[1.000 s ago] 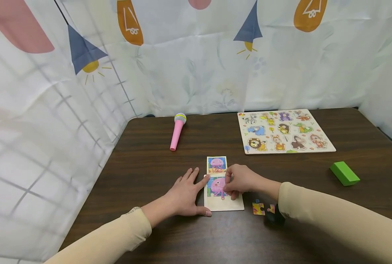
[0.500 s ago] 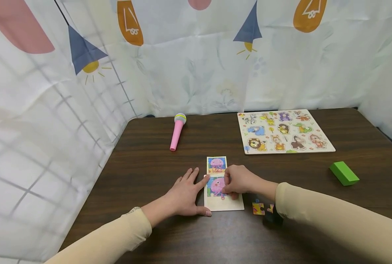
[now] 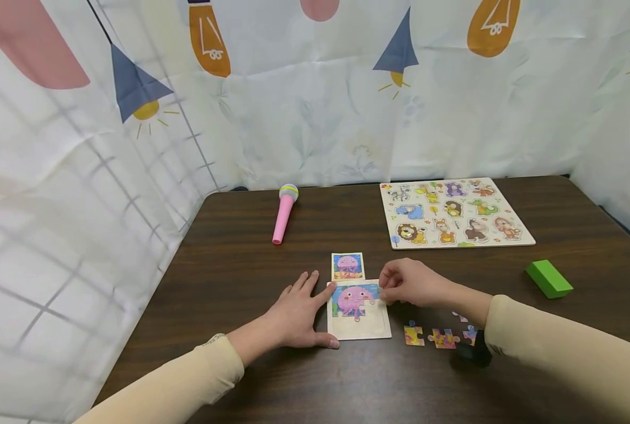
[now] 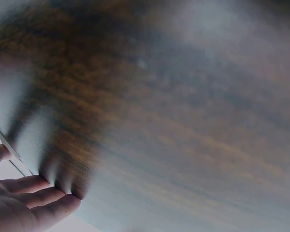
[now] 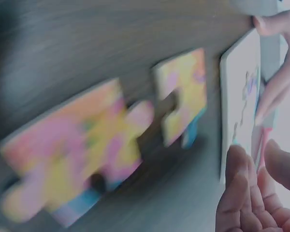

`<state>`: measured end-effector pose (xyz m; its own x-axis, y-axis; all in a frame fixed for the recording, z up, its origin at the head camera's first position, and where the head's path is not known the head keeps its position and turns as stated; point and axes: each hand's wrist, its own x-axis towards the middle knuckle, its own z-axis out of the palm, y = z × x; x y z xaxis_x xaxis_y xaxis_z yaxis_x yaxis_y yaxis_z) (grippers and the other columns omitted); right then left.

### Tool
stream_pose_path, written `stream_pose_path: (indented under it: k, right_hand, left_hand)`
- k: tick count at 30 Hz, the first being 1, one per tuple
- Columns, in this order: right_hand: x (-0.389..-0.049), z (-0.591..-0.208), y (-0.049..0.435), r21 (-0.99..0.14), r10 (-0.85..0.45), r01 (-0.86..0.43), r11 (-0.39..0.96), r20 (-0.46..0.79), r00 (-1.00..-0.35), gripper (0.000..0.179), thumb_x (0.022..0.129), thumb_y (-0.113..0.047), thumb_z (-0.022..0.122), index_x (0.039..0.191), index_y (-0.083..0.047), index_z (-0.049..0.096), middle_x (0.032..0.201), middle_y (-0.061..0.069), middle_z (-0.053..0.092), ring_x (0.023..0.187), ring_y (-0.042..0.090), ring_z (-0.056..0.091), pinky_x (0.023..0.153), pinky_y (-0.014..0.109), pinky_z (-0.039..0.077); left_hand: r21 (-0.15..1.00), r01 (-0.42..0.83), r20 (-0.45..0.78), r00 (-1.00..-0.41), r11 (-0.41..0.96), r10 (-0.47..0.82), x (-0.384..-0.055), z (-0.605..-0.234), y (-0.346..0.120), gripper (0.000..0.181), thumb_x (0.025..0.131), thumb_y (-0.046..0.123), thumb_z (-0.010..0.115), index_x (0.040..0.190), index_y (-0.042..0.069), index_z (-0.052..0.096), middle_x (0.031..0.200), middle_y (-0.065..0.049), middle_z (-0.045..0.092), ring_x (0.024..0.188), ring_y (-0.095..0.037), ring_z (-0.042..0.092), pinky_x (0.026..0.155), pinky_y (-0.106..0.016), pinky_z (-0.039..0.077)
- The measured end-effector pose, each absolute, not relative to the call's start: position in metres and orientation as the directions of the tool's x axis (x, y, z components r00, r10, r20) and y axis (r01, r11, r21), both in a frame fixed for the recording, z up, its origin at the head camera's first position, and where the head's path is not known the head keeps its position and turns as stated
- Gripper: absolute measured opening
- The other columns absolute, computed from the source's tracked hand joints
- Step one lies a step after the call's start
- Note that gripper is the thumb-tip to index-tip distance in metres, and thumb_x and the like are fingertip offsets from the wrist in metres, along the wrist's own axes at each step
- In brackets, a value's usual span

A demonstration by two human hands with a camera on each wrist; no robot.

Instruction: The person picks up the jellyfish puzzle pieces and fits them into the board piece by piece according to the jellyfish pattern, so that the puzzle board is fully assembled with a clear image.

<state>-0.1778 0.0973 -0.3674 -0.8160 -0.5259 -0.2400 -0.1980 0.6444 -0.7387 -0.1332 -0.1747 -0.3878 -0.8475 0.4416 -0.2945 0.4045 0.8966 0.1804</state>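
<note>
A small white puzzle tray [image 3: 375, 327] lies on the table, its upper part filled with pieces that form a pink jellyfish. The lower part shows bare backing. My left hand [image 3: 301, 315] rests flat with spread fingers, index finger and thumb touching the tray's left edge. At the upper right edge is my right hand [image 3: 415, 282], fingers loosely bent. In the right wrist view its thumb [image 5: 282, 166] stands apart from the fingers, and no piece shows between them. A jellyfish picture card [image 3: 348, 266] touches the tray's far edge.
Several loose jigsaw pieces [image 3: 414, 335] lie right of the tray, some under my right forearm. Farther off are a pink toy microphone [image 3: 283, 218], an animal peg board [image 3: 458, 212] and a green block [image 3: 549, 279]. A printed curtain [image 3: 315, 118] hangs behind the table.
My right hand has moved right, off the jellyfish to the tray's edge, uncovering the picture's upper right pieces. More loose pieces show beside my forearm. My left hand stays put.
</note>
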Motion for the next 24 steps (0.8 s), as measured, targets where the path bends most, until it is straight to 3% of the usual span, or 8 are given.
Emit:
stream_pose_path:
  k: [5,12,24]
  right_hand:
    - [-0.179,-0.366,0.137,-0.665,-0.490,-0.272,0.695,-0.163,-0.856,0.014,0.092,-0.016,0.076,0.100,-0.006,0.070,0.090,0.001,0.072,0.082,0.011,0.065,0.073,0.030,0.053]
    - [-0.175,-0.370,0.197,-0.622,-0.442,-0.251,0.742,-0.172,-0.880,0.021,0.092,-0.016,0.077,0.105,-0.001,0.070,0.094,0.002,0.073,0.085,0.012,0.067,0.070,0.027,0.054]
    - [-0.167,-0.380,0.243,-0.591,-0.463,-0.231,0.773,-0.277,-0.842,0.029,0.084,-0.019,0.084,0.103,-0.002,0.069,0.092,-0.002,0.066,0.081,0.007,0.056,0.069,0.023,0.051]
  left_hand:
    - [0.199,0.402,-0.288,-0.848,0.894,0.445,-0.132,-0.386,-0.174,0.106,0.076,0.074,0.074,0.161,0.025,0.034,0.168,-0.021,0.024,0.156,-0.044,0.021,0.117,-0.064,0.033]
    - [0.194,0.401,-0.300,-0.845,0.895,0.443,-0.134,-0.386,-0.174,0.106,0.076,0.075,0.073,0.161,0.025,0.033,0.168,-0.021,0.024,0.156,-0.044,0.021,0.117,-0.063,0.033]
    - [0.195,0.398,-0.308,-0.843,0.896,0.441,-0.134,-0.386,-0.175,0.107,0.076,0.075,0.073,0.162,0.025,0.033,0.169,-0.021,0.023,0.156,-0.045,0.020,0.117,-0.064,0.033]
